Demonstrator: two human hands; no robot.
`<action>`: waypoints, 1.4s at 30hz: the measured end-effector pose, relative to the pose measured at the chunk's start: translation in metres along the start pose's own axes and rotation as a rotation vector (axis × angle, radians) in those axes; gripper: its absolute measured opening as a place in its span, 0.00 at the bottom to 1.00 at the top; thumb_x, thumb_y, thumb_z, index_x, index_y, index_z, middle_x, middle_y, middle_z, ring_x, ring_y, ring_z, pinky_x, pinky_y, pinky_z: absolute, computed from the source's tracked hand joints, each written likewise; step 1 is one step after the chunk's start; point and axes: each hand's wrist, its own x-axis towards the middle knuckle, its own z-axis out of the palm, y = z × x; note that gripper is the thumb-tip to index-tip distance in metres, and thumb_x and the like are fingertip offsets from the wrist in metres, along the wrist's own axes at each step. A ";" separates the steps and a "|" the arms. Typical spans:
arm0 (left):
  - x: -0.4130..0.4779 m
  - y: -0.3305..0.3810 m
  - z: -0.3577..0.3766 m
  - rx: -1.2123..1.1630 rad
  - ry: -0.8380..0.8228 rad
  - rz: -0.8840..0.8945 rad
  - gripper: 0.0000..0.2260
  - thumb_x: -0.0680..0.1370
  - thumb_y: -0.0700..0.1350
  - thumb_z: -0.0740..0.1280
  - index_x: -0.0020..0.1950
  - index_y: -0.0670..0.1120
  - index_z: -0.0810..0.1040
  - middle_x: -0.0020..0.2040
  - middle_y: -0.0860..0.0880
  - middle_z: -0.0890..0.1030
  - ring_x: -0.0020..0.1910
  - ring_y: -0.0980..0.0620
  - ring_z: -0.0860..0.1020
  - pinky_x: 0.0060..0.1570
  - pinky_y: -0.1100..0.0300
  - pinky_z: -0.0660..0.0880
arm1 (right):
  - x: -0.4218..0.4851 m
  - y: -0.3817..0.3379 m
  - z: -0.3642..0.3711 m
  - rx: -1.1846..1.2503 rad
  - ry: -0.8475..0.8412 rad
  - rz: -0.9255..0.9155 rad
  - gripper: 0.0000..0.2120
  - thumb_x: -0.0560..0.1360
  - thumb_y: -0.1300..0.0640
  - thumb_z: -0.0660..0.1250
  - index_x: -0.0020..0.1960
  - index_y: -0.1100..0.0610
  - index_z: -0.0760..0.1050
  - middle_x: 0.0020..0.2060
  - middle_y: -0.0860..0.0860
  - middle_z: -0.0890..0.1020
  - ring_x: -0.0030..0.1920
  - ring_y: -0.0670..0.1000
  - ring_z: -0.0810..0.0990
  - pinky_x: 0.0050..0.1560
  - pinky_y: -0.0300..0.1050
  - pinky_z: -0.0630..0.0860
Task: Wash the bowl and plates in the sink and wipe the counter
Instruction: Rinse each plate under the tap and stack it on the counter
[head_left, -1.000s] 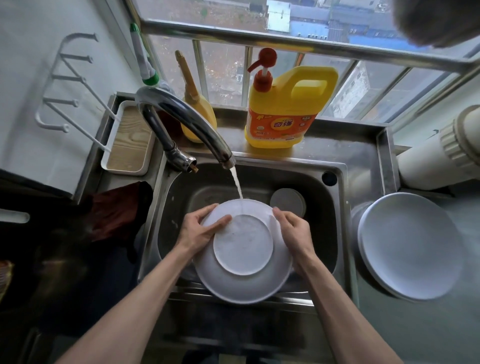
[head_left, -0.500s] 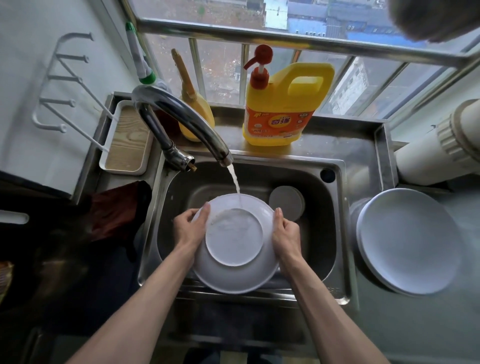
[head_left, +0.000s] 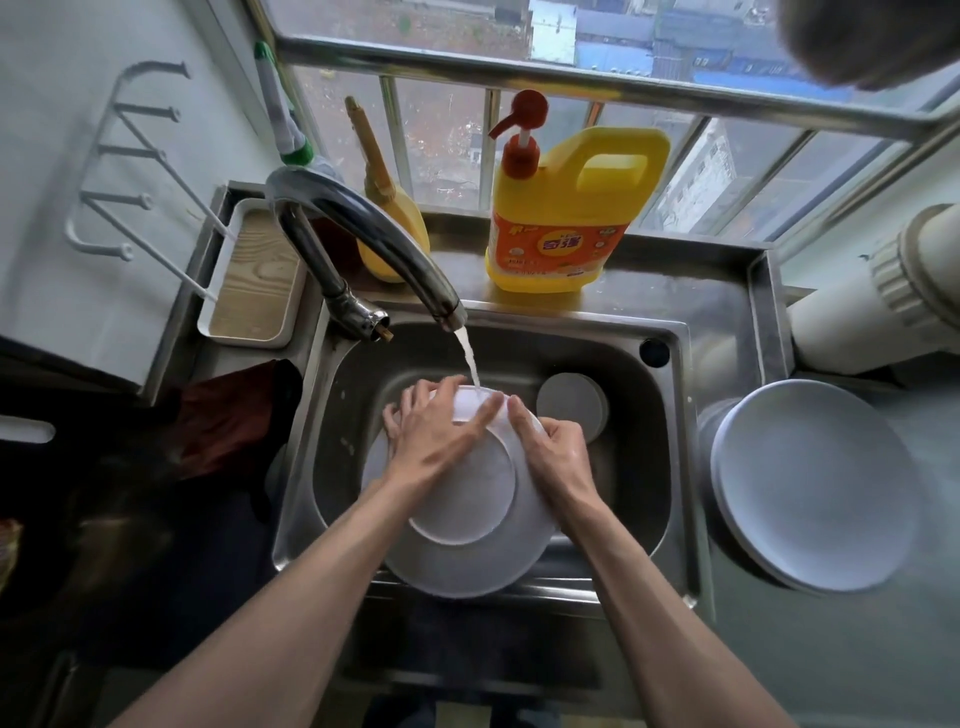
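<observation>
Left hand (head_left: 436, 441) is now moved off the rim and laid flat, fingers spread, on the upturned plate (head_left: 467, 545) under the stream (head_left: 470, 364). Right hand (head_left: 558, 457) grips the rim. Plate is held over the sink (head_left: 675, 415); rubbing judged begun.

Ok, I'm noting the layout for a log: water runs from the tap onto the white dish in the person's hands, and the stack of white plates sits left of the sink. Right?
No. The head view shows the stack of white plates right of the sink, not left. Water does run from the tap onto the white dish in the left hand and right hand.
</observation>
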 end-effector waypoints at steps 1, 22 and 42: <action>0.000 0.005 0.002 0.014 0.003 -0.016 0.31 0.74 0.75 0.59 0.70 0.58 0.72 0.70 0.46 0.71 0.76 0.43 0.63 0.75 0.38 0.50 | -0.003 0.002 0.003 0.003 0.051 -0.032 0.30 0.79 0.34 0.66 0.29 0.54 0.67 0.25 0.49 0.72 0.28 0.47 0.69 0.32 0.44 0.66; -0.026 0.018 0.046 0.146 0.261 0.186 0.28 0.83 0.62 0.42 0.83 0.60 0.53 0.85 0.49 0.50 0.83 0.43 0.44 0.78 0.35 0.38 | -0.017 0.019 0.021 0.208 0.432 -0.033 0.37 0.81 0.33 0.61 0.32 0.66 0.68 0.24 0.56 0.75 0.27 0.51 0.71 0.31 0.52 0.71; -0.022 0.003 0.033 -0.658 0.555 -0.737 0.23 0.85 0.56 0.55 0.68 0.40 0.75 0.67 0.38 0.78 0.64 0.37 0.76 0.60 0.49 0.69 | -0.025 -0.001 0.030 0.391 0.542 -0.056 0.34 0.82 0.37 0.61 0.31 0.63 0.68 0.26 0.55 0.73 0.28 0.51 0.70 0.29 0.44 0.68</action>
